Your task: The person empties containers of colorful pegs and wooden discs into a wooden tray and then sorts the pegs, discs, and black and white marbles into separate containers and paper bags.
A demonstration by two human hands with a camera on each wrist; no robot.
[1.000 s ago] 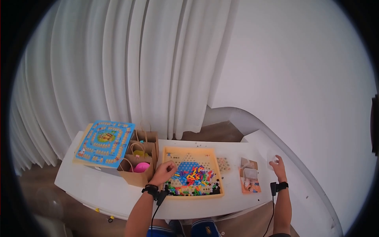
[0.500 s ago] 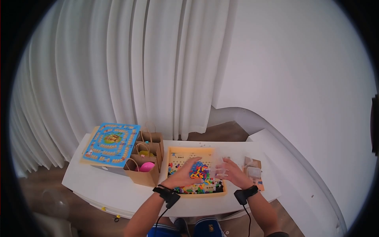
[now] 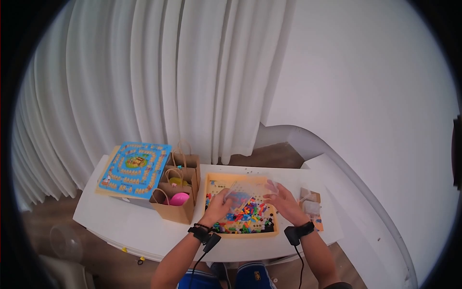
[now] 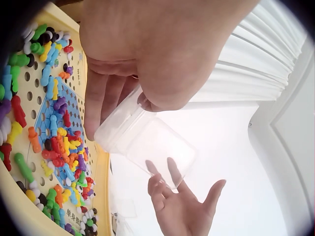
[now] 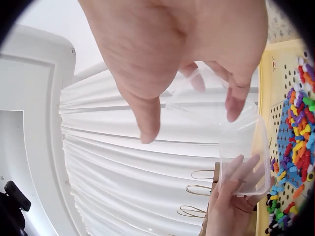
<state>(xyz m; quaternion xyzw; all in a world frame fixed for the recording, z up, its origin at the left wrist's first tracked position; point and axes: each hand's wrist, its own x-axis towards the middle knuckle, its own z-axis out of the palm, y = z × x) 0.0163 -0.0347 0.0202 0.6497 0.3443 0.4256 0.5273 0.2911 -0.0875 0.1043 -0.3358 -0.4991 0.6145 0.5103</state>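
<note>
A clear plastic box (image 4: 160, 147) is held tilted above the game tray (image 3: 240, 235). My left hand (image 3: 217, 208) grips it at the rimmed end, thumb on one side and fingers on the other. At the box's far end is my right hand (image 3: 288, 206), its fingers spread and fingertips against the clear wall, the thumb (image 5: 150, 123) standing apart. Under both hands lies the yellow-rimmed tray, with a perforated board and a blue hexagon. Colourful pegs (image 4: 64, 152) are heaped over the blue area, and more pegs with black and white pieces lie along the near edge.
Brown paper bags (image 3: 174, 213) stand left of the tray, one with a pink item (image 3: 179, 199). Beyond them lies a blue board game sheet (image 3: 136, 166). A clear packet with an orange card (image 3: 312, 208) lies on the white table (image 3: 144, 236) at the right.
My right hand has come in from the far right with the clear box to the tray. The left hand, first at the tray's left edge, has taken hold of the box.
</note>
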